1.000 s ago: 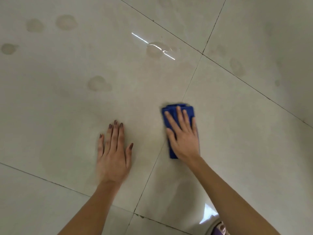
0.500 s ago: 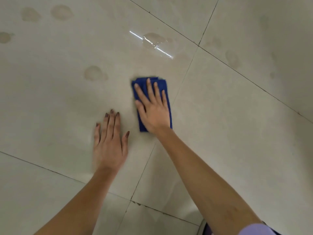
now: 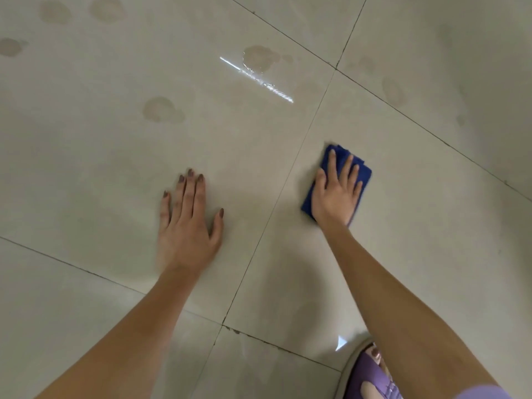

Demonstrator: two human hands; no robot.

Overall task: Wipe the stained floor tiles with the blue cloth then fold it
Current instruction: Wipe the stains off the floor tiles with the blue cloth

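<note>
Where right hand [image 3: 335, 194] presses, blue cloth [image 3: 363, 174] mostly hides.

Bare forearms, dark-polished nails on the left hand [image 3: 187, 226], perhaps a lilac sleeve [image 3: 483, 394].

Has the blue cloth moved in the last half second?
Yes. The blue cloth slid right across the grout line, from the left tile onto the right one, under the right hand.

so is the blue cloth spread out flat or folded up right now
Folded up. The blue cloth is a compact, layered pad under the right hand, with stacked edges showing past the fingertips.
</note>
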